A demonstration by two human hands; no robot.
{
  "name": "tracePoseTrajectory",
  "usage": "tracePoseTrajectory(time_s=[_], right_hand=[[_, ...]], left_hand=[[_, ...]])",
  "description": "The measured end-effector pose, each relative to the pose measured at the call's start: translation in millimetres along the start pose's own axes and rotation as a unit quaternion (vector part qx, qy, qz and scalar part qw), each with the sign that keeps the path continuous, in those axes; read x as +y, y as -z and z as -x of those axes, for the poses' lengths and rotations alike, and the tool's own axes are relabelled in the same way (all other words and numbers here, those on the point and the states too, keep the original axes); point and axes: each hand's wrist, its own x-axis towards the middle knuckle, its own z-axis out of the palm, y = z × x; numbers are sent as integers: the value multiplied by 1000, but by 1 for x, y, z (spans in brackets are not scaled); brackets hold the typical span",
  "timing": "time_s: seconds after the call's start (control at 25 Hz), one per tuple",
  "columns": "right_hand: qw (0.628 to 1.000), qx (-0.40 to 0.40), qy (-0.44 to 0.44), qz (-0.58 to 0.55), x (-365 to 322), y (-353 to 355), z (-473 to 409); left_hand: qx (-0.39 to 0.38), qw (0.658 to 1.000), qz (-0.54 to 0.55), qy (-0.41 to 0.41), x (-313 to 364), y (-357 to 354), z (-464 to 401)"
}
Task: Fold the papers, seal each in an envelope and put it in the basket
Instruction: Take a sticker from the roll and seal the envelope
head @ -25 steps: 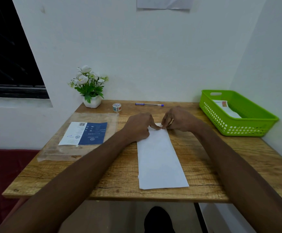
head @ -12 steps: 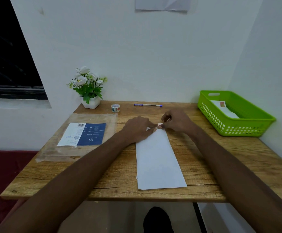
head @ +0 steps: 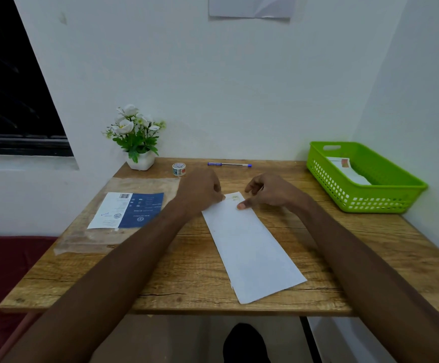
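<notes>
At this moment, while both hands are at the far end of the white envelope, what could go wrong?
1. The envelope lies skewed, its near corner close to the table edge; a push might slide it off.
2. The right hand presses a patterned tape piece with the thumb only; the tape could stick crooked or wrinkle.
3. The left hand sits near the tape roll; pulling back carelessly might knock it.

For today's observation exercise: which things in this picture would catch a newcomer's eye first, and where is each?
First, the two hands, left hand and right hand, pressing the far end of a long white envelope at the table's middle. Next, the bright green basket at the far right, holding an envelope already. Then the white flowers far left.
</notes>
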Motion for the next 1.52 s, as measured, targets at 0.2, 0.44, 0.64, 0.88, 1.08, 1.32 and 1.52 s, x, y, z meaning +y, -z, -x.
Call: tracePoseTrajectory(time_s=[0.2, 0.44, 0.64, 0.88, 1.08, 1.32, 1.52], right_hand=[[997, -69, -21, 30, -12, 1, 6], [996, -88, -20, -6, -16, 0, 8], [996, -76, -32, -24, -11, 3, 7], [987, -109, -55, -102, -4, 17, 11], [976, -161, -81, -122, 2, 34, 25], [962, -178, -83, -190, 16, 42, 58], [955, -92, -89, -266, 41, 61, 91]], left_hand=[[-71, 992, 86, 62, -12, 3, -3], [-131, 956, 236, 111, -25, 5, -6], [-172, 929, 306, 117, -27, 10, -3], [-120, 886, 421, 152, -28, 13, -5], [-70, 848, 502, 152, -29, 17, -2], [-1, 814, 561, 148, -12, 23, -1], [-2, 781, 593, 196, 18, 19, -4]])
